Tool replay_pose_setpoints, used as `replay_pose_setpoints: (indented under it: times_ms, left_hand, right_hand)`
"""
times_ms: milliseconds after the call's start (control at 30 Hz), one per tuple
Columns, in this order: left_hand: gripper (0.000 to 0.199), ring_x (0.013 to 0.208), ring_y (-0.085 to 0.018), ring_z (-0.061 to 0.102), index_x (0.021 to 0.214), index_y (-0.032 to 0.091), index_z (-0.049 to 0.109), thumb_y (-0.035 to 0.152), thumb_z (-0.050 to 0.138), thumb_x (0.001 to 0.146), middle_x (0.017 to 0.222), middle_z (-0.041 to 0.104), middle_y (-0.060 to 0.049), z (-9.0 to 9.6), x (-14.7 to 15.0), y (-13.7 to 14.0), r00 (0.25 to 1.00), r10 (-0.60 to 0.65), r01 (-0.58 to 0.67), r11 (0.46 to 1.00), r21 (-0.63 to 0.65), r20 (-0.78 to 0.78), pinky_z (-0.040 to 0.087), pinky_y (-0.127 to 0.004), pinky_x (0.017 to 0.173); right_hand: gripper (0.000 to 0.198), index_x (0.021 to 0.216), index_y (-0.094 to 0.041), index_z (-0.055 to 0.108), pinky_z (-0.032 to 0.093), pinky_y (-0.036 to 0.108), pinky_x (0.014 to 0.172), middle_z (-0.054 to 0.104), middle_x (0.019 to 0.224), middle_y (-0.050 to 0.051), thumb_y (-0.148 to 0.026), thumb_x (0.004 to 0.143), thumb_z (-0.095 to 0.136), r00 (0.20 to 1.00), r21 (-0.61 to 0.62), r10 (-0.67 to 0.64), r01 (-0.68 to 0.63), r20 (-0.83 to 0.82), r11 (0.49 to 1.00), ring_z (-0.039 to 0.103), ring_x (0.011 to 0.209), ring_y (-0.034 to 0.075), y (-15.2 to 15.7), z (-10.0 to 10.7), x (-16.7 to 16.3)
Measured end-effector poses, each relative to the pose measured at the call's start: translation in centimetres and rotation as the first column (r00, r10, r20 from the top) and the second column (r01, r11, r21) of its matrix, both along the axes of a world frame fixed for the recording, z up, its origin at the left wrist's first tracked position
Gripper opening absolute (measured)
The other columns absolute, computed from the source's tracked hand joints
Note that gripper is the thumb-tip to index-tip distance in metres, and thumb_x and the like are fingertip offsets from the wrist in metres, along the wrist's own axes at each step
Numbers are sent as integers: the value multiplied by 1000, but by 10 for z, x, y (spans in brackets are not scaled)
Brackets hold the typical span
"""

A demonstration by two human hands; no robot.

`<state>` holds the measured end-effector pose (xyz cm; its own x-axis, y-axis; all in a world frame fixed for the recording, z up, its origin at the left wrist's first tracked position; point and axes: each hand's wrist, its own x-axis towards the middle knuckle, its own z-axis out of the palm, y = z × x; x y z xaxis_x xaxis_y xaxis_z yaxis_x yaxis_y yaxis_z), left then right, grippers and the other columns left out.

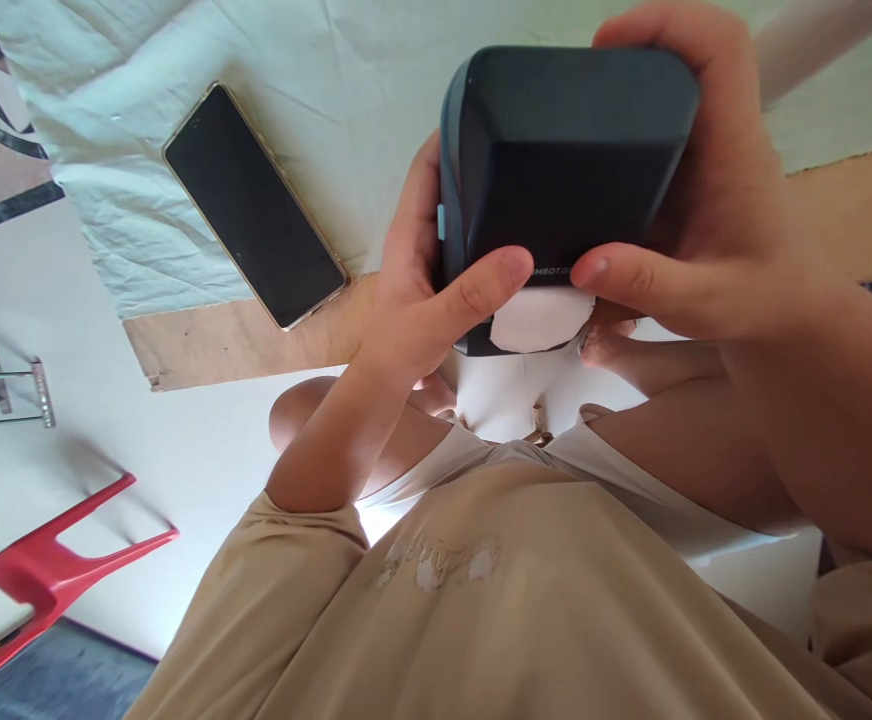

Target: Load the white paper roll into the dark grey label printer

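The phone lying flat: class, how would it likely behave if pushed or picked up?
The phone probably stays stiff when lifted, being a thin slab. Lying flat, it would likely slide rather than roll or tip. The creased cloth under most of it might bunch.

Dark device (571, 190): pale "MBOT" legible on lower part, remaining letters unclear.

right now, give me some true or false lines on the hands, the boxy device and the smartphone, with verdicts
1. The left hand and right hand both hold the dark boxy device. True.
2. The smartphone lies partly on the pale green cloth. True.
3. The smartphone's screen faces down. False: it faces up.
4. Pale lettering shows on the device. True.
5. The right hand holds the smartphone. False: neither hand does.
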<state>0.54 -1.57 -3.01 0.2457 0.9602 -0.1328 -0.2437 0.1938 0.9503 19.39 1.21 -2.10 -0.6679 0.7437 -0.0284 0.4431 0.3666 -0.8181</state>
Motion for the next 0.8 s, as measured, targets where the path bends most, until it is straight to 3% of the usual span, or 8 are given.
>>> replay_pose_setpoints:
  times_ms: [100, 233, 300, 400, 533, 667, 733, 800]
  left_hand:
    - [46, 86, 0, 62, 100, 25, 50, 43, 71, 64, 102, 62, 0, -2, 8, 0, 982, 177, -178, 984, 4, 60, 53, -7, 70]
    - [43, 90, -3, 65, 102, 28, 49, 42, 69, 66, 106, 63, 2, -5, 7, 0, 996, 50, -53, 998, 35, 74, 57, -11, 73]
    - [38, 92, -1, 63, 101, 25, 50, 33, 68, 69, 108, 63, 1, -3, 7, -1, 994, 94, -93, 995, -21, 61, 55, -8, 76]
    - [39, 94, 1, 60, 99, 23, 51, 39, 69, 68, 107, 62, 2, 1, 10, -2, 983, 169, -166, 985, -38, 69, 53, -5, 79]
    - [40, 92, 0, 61, 105, 24, 51, 27, 67, 68, 109, 61, 2, 4, 11, -3, 977, 165, -155, 985, -77, 138, 54, -6, 77]
    - [40, 121, 0, 58, 116, 26, 50, 45, 49, 80, 120, 59, 7, 2, 7, 1, 966, 55, -69, 997, 47, 251, 52, -3, 102]
    - [37, 139, 0, 46, 117, 28, 53, 41, 38, 86, 125, 55, 11, -1, 4, 5, 973, 32, -58, 993, 107, 231, 40, -8, 124]
    - [41, 147, -5, 39, 117, 33, 54, 49, 45, 81, 133, 50, 14, -6, 0, 11, 982, 19, -45, 990, 136, 187, 31, -17, 133]
  right_hand:
    - [83, 141, -17, -5, 24, -18, 63, 41, 119, 1, -59, 80, 30, 1000, -10, -5, 5, -23, 1000, 25, 75, -29, 1, -1, 0]
    - [83, 141, -16, -5, 25, -17, 63, 40, 119, 1, -60, 80, 29, 1000, 11, -5, 5, -1, 1000, 25, 76, -29, 3, -1, 1]
    - [84, 142, -16, -7, 26, -17, 64, 40, 119, 1, -60, 80, 30, 1000, 26, -12, 11, 28, 1000, 26, 78, -29, 3, -1, 2]
    - [86, 142, -17, -6, 27, -18, 67, 40, 119, 1, -64, 79, 29, 997, 62, -42, 38, 67, 997, 28, 82, -29, 4, 0, 2]
    - [87, 142, -19, -7, 26, -20, 64, 41, 119, -1, -65, 78, 28, 994, -36, -32, 36, 102, 999, 27, 75, -30, 3, 4, 2]
    - [84, 142, -20, -6, 29, -20, 67, 37, 126, -1, -62, 79, 29, 997, -45, -20, 23, 68, 999, 32, 79, -29, 2, 7, 4]
    - [82, 142, -22, -6, 32, -19, 68, 32, 131, -1, -60, 79, 30, 1000, -74, -5, 7, 24, 997, 33, 85, -28, 2, 8, 4]
    - [84, 141, -23, -7, 35, -20, 75, 29, 134, -3, -61, 78, 33, 1000, -85, -23, 23, -4, 996, 34, 94, -28, 3, 7, 3]
